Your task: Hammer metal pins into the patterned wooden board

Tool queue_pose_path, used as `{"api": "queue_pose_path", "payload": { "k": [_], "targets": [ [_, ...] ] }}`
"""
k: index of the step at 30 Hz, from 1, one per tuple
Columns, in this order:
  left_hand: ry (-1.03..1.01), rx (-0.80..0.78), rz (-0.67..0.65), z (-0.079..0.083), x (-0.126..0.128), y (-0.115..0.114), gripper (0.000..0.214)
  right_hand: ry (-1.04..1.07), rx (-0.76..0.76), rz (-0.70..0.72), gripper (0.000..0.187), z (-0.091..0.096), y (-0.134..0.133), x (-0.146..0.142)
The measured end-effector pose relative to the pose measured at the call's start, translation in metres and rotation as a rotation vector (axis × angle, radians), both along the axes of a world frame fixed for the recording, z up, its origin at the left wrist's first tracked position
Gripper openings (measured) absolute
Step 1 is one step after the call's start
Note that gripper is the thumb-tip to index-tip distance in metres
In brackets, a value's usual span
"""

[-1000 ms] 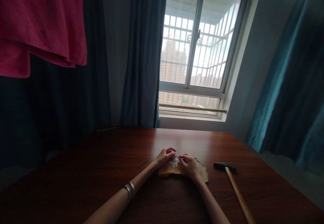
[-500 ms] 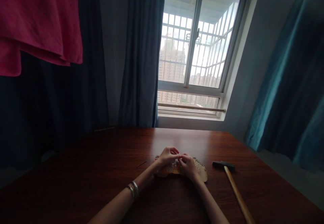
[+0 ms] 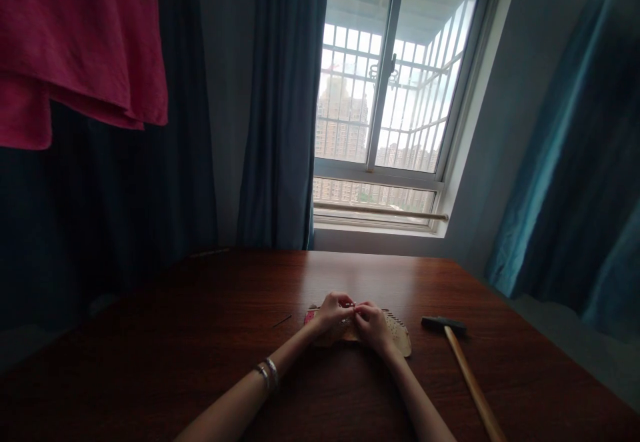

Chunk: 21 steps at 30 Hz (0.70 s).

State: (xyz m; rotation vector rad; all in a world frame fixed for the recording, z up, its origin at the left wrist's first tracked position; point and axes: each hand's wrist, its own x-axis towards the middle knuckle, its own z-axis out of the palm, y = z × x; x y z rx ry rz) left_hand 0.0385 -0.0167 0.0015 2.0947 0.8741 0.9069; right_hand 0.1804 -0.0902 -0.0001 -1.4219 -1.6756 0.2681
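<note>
A pale, curved flat piece (image 3: 401, 340) lies on the table under both hands, with small dark dots on it and short slanted marks along its far edge. Pink shows at its left end. My left hand (image 3: 334, 313) is above its left part, thumb and fingers pinched together. Against it, my right hand (image 3: 371, 322) is closed in a pinch too, over the middle of the piece. Where the fingertips meet there is something tiny, too small to name. Two silvery bracelets (image 3: 267, 373) circle my left wrist.
To the right lies a hammer (image 3: 467, 370) with a dark head and wooden handle. A thin dark rod (image 3: 283, 321) rests left of the hands. Beyond the brown wooden table (image 3: 240, 295) are blue curtains (image 3: 280, 129) and a barred window; pink cloth (image 3: 90, 42) hangs upper left.
My left hand has turned and dropped slightly, uncovering more of the pink end. Less of the shiny patch between the hands shows. Both hands stay pinched together; the view has shifted slightly.
</note>
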Motion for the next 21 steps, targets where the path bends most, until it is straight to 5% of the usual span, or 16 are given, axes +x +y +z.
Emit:
{"api": "queue_pose_path", "payload": {
  "k": [14,21],
  "targets": [
    [-0.023,-0.016,-0.015,0.000,-0.004,-0.004,0.028,-0.050,-0.007,-0.017,0.018,0.005,-0.006,-0.003],
    [-0.039,-0.045,-0.002,-0.002,-0.004,-0.004,0.025,-0.147,-0.020,-0.152,0.030,0.033,-0.025,0.018]
  ]
}}
